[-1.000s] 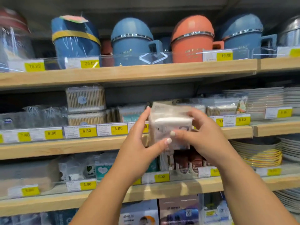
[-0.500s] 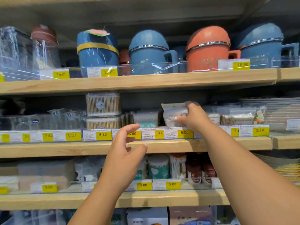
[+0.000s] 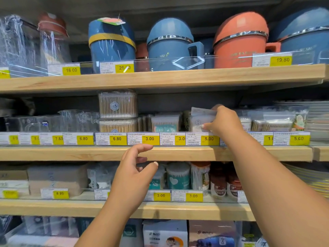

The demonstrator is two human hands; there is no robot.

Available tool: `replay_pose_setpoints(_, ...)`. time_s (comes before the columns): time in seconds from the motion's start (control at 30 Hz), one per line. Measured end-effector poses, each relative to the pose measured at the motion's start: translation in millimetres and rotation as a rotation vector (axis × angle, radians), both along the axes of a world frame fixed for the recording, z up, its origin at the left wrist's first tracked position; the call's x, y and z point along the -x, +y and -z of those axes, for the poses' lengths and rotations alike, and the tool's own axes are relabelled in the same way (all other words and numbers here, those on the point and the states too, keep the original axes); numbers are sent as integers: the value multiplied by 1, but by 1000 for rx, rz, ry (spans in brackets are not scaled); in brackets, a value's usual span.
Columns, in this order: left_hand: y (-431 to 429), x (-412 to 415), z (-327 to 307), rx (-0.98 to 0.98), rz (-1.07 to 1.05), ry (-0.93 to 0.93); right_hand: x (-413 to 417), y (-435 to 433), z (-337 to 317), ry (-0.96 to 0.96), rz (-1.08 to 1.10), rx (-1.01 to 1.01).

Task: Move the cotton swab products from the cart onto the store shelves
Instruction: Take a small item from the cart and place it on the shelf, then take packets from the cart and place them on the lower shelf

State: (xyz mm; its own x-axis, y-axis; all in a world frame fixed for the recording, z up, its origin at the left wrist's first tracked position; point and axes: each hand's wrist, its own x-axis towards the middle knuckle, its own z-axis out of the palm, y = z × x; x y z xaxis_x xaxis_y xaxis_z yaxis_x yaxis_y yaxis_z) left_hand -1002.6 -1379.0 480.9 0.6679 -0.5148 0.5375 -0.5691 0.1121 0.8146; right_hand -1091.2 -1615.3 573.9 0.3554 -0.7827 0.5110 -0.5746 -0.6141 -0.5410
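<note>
1. On middle shelf, above the 5.00 tag, my right hand pinches swab bag.
2. Left hand empty, fingers loosely curled.
3. Bag looks light, soft, crinkly; I'd grip its edge.

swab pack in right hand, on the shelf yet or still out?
In: cotton swab pack sits behind the 5.00 tag; right hand grips it.

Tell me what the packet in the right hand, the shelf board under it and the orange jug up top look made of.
Packet: soft clear plastic film, glossy and crinkled, white contents showing through.
Shelf board: light wood or wood-look laminate, matte, faint grain along its edge.
Orange jug: probably matte plastic, with a shiny metal-look band.
</note>
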Motion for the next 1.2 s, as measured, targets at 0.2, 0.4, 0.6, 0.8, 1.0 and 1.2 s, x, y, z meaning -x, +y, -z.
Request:
replay_pose_setpoints(0.2, -1, -7, 12, 0, -26, 1, 2, 2, 7, -110, -43, 30)
replay_pose_setpoints(0.4, 9, -20, 25, 29, -69, 47, -21, 62, 40, -409, -277, 516)
replay_pose_setpoints(0.6, 48, -52, 58, 71, -236, 130, -76, 125, 119, -340, -703, 386)
replay_pose_setpoints(0.8, 123, -80, 126, -23, -510, 285, -134, 187, 215, -109, -1003, 157)
replay_pose_setpoints(1.0, 231, -100, 240, -142, -815, 581, -181, 266, 323, 272, -1211, -263)
replay_pose_setpoints(1.2, 340, -89, 383, -305, -978, 903, -191, 370, 466, 722, -1361, -587)
